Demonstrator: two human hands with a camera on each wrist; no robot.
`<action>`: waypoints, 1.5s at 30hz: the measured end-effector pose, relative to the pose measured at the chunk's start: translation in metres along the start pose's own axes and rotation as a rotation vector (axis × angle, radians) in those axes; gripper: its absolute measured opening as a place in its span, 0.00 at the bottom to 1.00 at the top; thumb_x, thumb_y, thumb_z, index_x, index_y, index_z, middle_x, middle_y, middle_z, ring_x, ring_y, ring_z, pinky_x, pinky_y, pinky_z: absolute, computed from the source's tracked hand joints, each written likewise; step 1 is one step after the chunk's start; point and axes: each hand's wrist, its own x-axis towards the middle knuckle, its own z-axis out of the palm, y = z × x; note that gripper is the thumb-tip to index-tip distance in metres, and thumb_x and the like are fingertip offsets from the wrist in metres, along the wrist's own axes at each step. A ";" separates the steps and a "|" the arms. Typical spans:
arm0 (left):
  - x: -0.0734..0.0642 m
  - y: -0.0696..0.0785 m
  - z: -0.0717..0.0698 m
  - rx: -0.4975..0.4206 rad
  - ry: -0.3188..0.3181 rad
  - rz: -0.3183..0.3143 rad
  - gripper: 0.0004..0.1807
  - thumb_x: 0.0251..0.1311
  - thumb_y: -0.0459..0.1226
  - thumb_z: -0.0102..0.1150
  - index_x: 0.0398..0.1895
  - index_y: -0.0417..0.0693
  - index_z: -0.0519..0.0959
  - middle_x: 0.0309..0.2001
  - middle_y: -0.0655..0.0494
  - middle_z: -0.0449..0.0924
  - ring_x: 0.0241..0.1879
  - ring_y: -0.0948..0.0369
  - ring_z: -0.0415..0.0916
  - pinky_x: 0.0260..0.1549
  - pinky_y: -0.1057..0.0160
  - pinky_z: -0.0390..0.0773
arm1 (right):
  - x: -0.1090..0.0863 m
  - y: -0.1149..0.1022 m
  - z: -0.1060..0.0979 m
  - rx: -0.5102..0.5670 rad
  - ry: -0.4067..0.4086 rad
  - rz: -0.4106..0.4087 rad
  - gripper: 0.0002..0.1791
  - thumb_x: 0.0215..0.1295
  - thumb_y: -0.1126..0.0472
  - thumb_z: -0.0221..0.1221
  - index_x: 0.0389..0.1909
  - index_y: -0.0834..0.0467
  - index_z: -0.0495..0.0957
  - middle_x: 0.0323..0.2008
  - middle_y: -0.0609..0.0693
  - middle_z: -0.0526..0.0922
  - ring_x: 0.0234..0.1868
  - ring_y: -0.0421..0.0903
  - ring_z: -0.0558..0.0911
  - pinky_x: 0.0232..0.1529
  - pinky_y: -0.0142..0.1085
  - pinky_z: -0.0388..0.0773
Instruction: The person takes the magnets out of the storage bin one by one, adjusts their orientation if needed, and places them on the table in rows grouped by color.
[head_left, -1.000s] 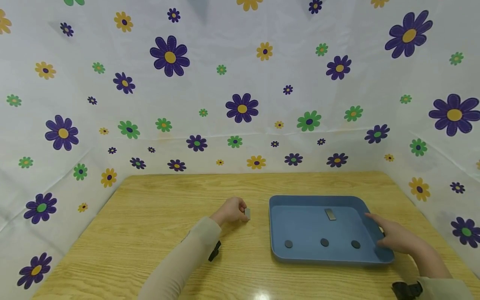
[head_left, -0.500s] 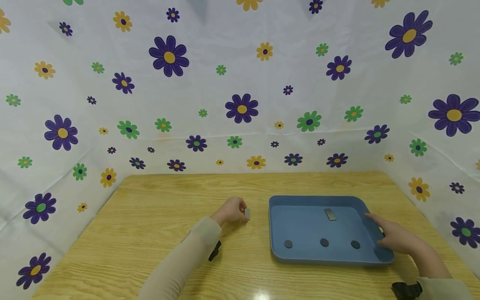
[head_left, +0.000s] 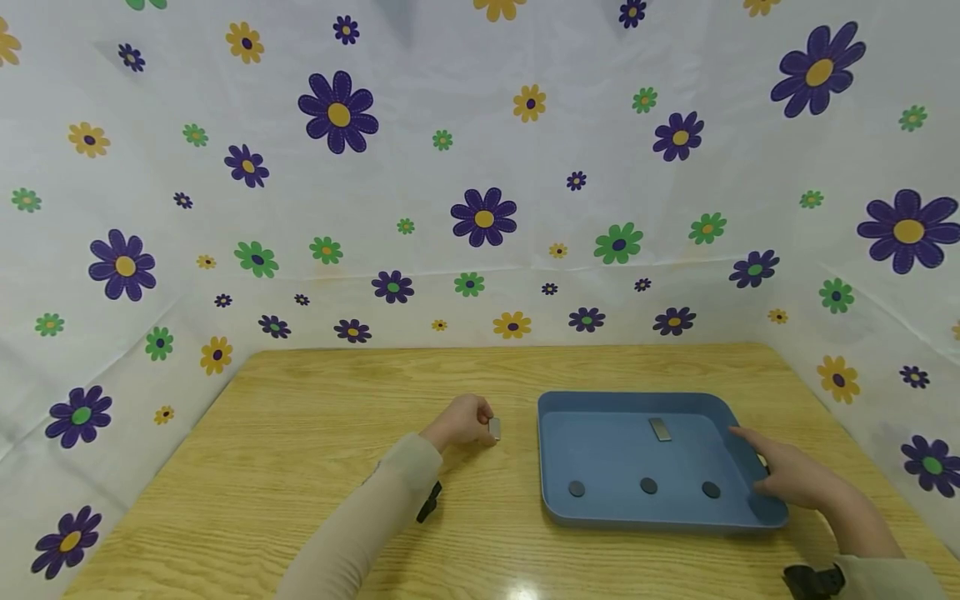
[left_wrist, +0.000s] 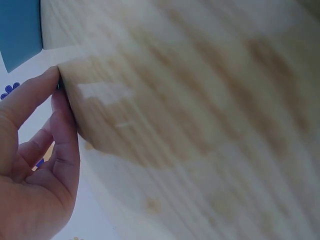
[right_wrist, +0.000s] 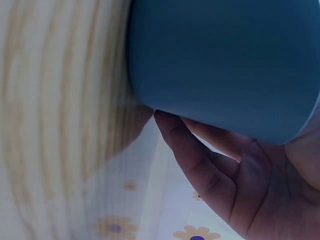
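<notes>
My left hand (head_left: 461,422) is low over the table, left of the tray, and pinches a small flat grey rectangular piece (head_left: 494,428) between thumb and fingers. In the left wrist view, the thumb and fingers of the left hand (left_wrist: 45,145) meet at the tabletop and mostly hide the piece. My right hand (head_left: 791,471) grips the right wall of a shallow blue tray (head_left: 615,454), fingers outside and thumb over the rim. The right wrist view has the fingers of this hand (right_wrist: 200,175) against the tray's outer side (right_wrist: 220,65).
Inside the tray lie a grey rectangular piece (head_left: 660,429) near the back and three dark round discs along the front, among them the middle disc (head_left: 648,485). The wooden table (head_left: 315,417) is enclosed by a white flower-printed cloth (head_left: 420,167) at the back and sides.
</notes>
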 end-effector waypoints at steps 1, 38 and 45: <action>0.000 0.000 0.000 0.001 0.001 0.001 0.15 0.41 0.31 0.68 0.34 0.38 0.75 0.31 0.54 0.72 0.32 0.60 0.68 0.33 0.63 0.72 | 0.000 0.000 0.000 0.002 -0.001 -0.003 0.41 0.41 0.77 0.57 0.59 0.77 0.50 0.54 0.82 0.53 0.50 0.71 0.64 0.31 0.41 0.65; 0.003 0.018 -0.011 -0.255 0.042 0.119 0.28 0.46 0.36 0.66 0.51 0.37 0.69 0.45 0.44 0.69 0.39 0.56 0.76 0.34 0.61 0.75 | -0.002 0.000 0.001 -0.019 0.017 -0.022 0.41 0.41 0.76 0.58 0.59 0.77 0.51 0.54 0.81 0.54 0.52 0.74 0.60 0.36 0.47 0.68; 0.002 0.036 -0.010 -0.351 0.043 0.140 0.28 0.49 0.36 0.64 0.54 0.37 0.68 0.50 0.41 0.68 0.42 0.55 0.74 0.35 0.62 0.75 | -0.003 0.000 0.002 -0.012 0.012 -0.028 0.41 0.40 0.75 0.58 0.59 0.76 0.52 0.54 0.81 0.54 0.52 0.74 0.60 0.36 0.46 0.68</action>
